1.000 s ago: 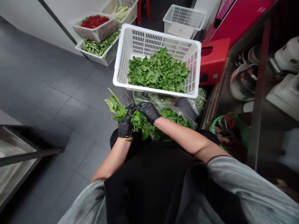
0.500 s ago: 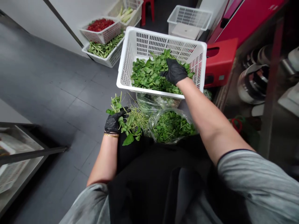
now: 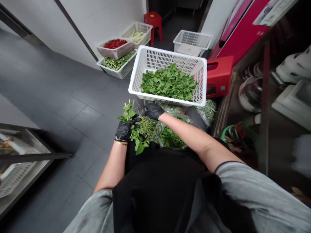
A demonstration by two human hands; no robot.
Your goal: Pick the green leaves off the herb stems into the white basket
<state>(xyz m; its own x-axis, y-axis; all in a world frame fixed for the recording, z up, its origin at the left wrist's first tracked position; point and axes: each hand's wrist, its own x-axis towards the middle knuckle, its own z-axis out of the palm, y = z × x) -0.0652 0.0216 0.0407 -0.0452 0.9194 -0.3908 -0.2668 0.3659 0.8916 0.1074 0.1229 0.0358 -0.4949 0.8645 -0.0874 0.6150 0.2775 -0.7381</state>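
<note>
Both hands wear black gloves. My left hand [image 3: 125, 129] is closed around a bunch of leafy green stems [image 3: 136, 127] held over my lap. My right hand [image 3: 153, 110] reaches to the top of that bunch, its fingers curled on the stems. A clear plastic bag of greens [image 3: 170, 136] lies on my lap to the right of the bunch. Just beyond the hands stands a white slotted basket [image 3: 167, 55] holding a pile of picked green leaves [image 3: 168, 82].
At the far wall stand white baskets with red chillies [image 3: 115, 43], green beans [image 3: 116, 62] and pale stalks [image 3: 137, 35]. An empty white basket [image 3: 191, 40], red stools [image 3: 220, 76] [image 3: 153, 19] and a metal shelf with pots [image 3: 252, 90] stand right. A steel table corner [image 3: 26, 155] is left.
My right hand dropped leaves into the white basket, then came back down to the bunch in my left hand. The view tilted up, showing more of the far wall.
</note>
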